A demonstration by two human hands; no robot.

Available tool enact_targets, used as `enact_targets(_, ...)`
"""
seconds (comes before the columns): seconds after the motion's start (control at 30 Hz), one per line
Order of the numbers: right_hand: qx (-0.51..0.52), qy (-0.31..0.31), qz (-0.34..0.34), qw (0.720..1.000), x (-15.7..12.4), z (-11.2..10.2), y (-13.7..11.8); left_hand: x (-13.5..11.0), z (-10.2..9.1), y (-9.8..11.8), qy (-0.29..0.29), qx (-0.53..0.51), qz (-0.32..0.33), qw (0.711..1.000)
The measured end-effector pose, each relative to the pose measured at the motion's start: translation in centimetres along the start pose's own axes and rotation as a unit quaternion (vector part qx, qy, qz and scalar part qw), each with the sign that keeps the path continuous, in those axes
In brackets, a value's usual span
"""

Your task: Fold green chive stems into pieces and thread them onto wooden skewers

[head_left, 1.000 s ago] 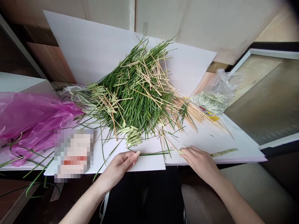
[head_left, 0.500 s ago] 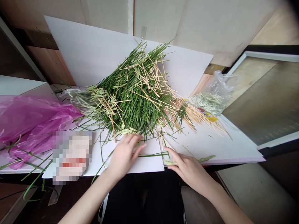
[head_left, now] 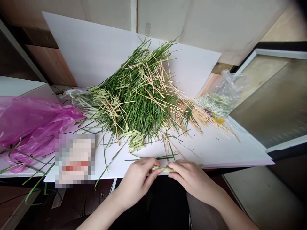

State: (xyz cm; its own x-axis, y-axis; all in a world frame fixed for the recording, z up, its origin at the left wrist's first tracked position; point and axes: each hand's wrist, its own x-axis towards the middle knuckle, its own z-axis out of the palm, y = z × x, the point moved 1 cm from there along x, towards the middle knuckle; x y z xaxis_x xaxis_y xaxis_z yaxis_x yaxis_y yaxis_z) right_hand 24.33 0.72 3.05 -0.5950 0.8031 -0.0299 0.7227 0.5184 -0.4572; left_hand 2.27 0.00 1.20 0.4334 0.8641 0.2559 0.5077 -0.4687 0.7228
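A pale green twisted strand (head_left: 165, 169) runs between my two hands at the table's front edge. My left hand (head_left: 139, 177) pinches its left end between thumb and fingers. On the other side, my right hand (head_left: 192, 177) is closed on the right part, hiding most of that end. Just beyond the hands lie a few loose green blades (head_left: 165, 157). A small stack of pale green twisted pieces (head_left: 136, 140) rests farther back, at the foot of a large heap of long green leaves (head_left: 141, 108).
Thin wooden sticks (head_left: 199, 116) lie over and beside the heap. A clear bag of pale strips (head_left: 217, 100) stands at right. At left are a pink plastic bag (head_left: 40, 118) and a blurred-out object (head_left: 75, 159). A white board (head_left: 79, 51) leans behind.
My left hand has come back from the stack of pale pieces toward my right hand. Both hands now grip the strand, which earlier lay under my right hand.
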Motion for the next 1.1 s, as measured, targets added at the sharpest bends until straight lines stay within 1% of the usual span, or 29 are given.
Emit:
enact_targets(0.07,0.037,-0.011,0.007,0.999,-0.1,-0.1,0.2,0.0,-0.4,0.0,-0.004,0.051,0.031,0.998)
enact_targets(0.13,0.080,-0.024,0.005,0.996,-0.1,0.1,0.2,0.0,-0.2,0.3,-0.013,0.122,0.085,0.989)
enact_targets(0.23,0.114,-0.045,0.008,0.992,0.0,0.7,0.1,0.1,0.7,0.8,-0.002,0.229,0.162,0.960)
enact_targets(0.3,0.135,-0.054,0.014,0.989,-0.1,1.0,-0.1,0.2,1.3,1.1,0.010,0.265,0.194,0.944)
enact_targets(0.37,0.161,-0.061,0.013,0.985,-0.1,1.1,-0.2,0.2,1.5,1.1,0.010,0.259,0.204,0.944)
enact_targets(0.4,0.174,-0.064,0.010,0.983,-0.2,1.1,-0.3,0.1,1.6,1.0,0.004,0.240,0.204,0.949)
enact_targets(0.47,0.191,-0.068,0.000,0.979,-0.3,0.9,-0.4,0.0,1.4,0.8,-0.020,0.171,0.194,0.966)
enact_targets(0.53,0.186,-0.070,-0.008,0.980,-0.6,0.6,-0.6,-0.1,1.1,0.7,-0.052,0.070,0.163,0.983)
enact_targets(0.6,0.167,-0.071,-0.016,0.983,-0.9,0.4,-0.8,-0.3,0.8,0.7,-0.095,-0.049,0.117,0.987)
enact_targets(0.7,0.146,-0.068,-0.034,0.986,-1.6,0.1,-1.1,-0.4,0.8,0.7,-0.142,-0.196,0.037,0.970)
enact_targets(0.83,0.096,-0.043,-0.060,0.993,-1.7,0.2,-1.2,-0.5,1.6,0.6,-0.144,-0.295,-0.068,0.942)
enact_targets(0.9,0.056,-0.019,-0.074,0.996,-1.4,0.3,-1.2,-0.6,2.1,0.5,-0.144,-0.353,-0.121,0.916)
enact_targets(0.97,-0.002,0.016,-0.096,0.995,-1.2,0.4,-1.2,-0.6,2.5,0.6,-0.143,-0.416,-0.175,0.881)
enact_targets(1.03,-0.062,0.060,-0.126,0.988,-1.1,0.5,-1.3,-0.7,2.6,0.9,-0.145,-0.472,-0.215,0.842)
enact_targets(1.1,-0.113,0.102,-0.158,0.976,-1.2,0.5,-1.5,-0.7,2.4,1.4,-0.154,-0.523,-0.245,0.802)
